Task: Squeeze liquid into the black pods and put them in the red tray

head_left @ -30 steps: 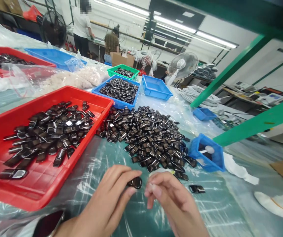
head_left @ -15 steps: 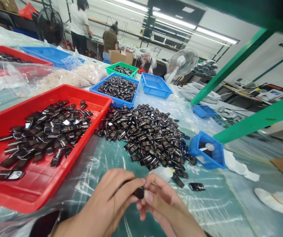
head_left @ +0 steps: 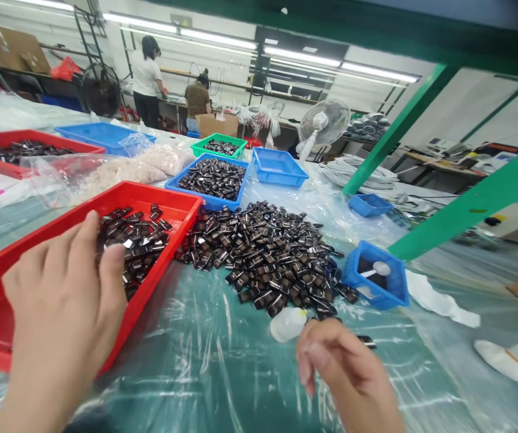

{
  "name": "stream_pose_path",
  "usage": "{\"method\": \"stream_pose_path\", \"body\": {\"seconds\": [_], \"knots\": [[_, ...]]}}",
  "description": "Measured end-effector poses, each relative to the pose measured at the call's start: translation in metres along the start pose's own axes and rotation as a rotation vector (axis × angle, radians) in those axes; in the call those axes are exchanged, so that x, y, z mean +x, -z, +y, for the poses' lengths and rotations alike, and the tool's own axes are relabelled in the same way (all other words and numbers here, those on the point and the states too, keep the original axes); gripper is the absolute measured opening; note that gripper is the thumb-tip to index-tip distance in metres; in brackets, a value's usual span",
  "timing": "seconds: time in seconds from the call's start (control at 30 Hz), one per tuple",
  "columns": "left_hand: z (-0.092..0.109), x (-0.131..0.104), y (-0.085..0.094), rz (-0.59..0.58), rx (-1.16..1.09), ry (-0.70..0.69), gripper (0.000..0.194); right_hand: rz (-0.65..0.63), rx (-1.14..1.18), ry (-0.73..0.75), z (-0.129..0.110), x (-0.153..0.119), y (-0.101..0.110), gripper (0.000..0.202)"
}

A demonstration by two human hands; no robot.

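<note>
My left hand (head_left: 64, 294) is over the red tray (head_left: 154, 279), back of the hand up, thumb apart from the fingers. Small glossy dark plastic pieces (head_left: 139, 240) lie in the tray beside its fingertips; I see none gripped. My right hand (head_left: 349, 379) hovers over the plastic-covered table, its fingers loosely curled and no held thing visible. Close to its fingertips are a small white bottle (head_left: 288, 325) and the near edge of a large pile of the same dark pieces (head_left: 268, 252). One loose piece (head_left: 367, 341) is partly hidden behind this hand.
A blue bin (head_left: 376, 294) with a white spoon stands right of the pile. Behind the pile are a filled blue tray (head_left: 213, 180), a green tray (head_left: 220, 145) and another blue tray (head_left: 280, 168). A green post (head_left: 466, 210) slants at the right. Two people work far back.
My hands have separated. The left has moved left over the red tray, and the right has shifted right. The dark piece between them is no longer visible there. The view has tilted up slightly.
</note>
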State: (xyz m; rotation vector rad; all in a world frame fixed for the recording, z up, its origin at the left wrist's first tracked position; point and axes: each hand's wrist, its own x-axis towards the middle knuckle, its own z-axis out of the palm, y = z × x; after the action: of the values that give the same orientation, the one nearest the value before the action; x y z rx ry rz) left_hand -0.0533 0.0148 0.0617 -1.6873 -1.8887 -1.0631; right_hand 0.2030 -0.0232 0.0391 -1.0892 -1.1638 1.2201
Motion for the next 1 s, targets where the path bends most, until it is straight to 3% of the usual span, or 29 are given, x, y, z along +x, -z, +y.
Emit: {"method": "stream_pose_path", "body": {"seconds": [0.1, 0.2, 0.27, 0.33, 0.43, 0.57, 0.87, 1.0], "knots": [[0.013, -0.007, -0.015, -0.078, -0.011, -0.288, 0.045, 0.151, -0.146, 0.112, 0.005, 0.005, 0.019, 0.019], [0.039, -0.033, -0.044, -0.261, -0.125, -0.547, 0.039, 0.263, -0.278, 0.191, 0.017, 0.011, 0.037, 0.007], [0.049, -0.047, -0.065, -0.347, -0.142, -0.596, 0.050, 0.259, -0.349, 0.187, 0.027, 0.015, 0.045, 0.027], [0.051, -0.052, -0.085, -0.414, -0.146, -0.586, 0.042, 0.201, -0.418, 0.131, 0.036, 0.016, 0.047, 0.042], [0.045, -0.050, -0.103, -0.509, -0.165, -0.546, 0.027, 0.097, -0.506, 0.019, 0.047, 0.014, 0.044, 0.040], [0.039, -0.047, -0.105, -0.607, -0.207, -0.503, 0.026, 0.019, -0.569, -0.054, 0.053, 0.010, 0.040, 0.022], [0.040, -0.045, -0.102, -0.651, -0.365, -0.454, 0.024, -0.023, -0.542, -0.069, 0.050, 0.012, 0.037, 0.026], [0.046, -0.046, -0.089, -0.692, -0.554, -0.389, 0.012, -0.021, -0.493, -0.069, 0.047, 0.011, 0.037, 0.025]]}}
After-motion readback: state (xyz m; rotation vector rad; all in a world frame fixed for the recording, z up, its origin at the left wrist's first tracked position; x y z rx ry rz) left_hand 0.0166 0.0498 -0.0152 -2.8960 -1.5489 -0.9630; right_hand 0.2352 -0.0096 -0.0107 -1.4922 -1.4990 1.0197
